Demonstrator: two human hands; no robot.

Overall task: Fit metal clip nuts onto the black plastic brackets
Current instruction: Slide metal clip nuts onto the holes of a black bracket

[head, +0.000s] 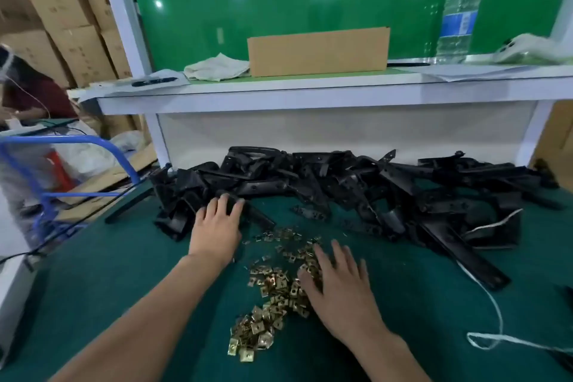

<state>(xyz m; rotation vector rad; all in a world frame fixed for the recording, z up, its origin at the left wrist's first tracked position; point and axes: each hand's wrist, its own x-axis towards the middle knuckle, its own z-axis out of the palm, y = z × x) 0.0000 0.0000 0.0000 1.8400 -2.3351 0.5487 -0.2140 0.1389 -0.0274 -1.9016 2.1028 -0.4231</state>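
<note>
Brackets (341, 183) lie in one tangled black heap along the back of the green mat (124, 288), too many and too knotted to count. Clips (273, 288) spill in a brassy drift just in front, dozens at least, so both stocks sit within reach. Two hands work at once, I'd guess to save a move. The left hand (217, 226) rests on a bracket at the heap's near left edge, fingers straight and slightly spread. The right hand (338, 288) lies palm down on the clips, fingers fanned wide, seemingly raking for one. Whether any bracket already carries a clip, I cannot tell. On the shelf (279, 93) stand one box (316, 51) and one bottle (459, 9)
</note>
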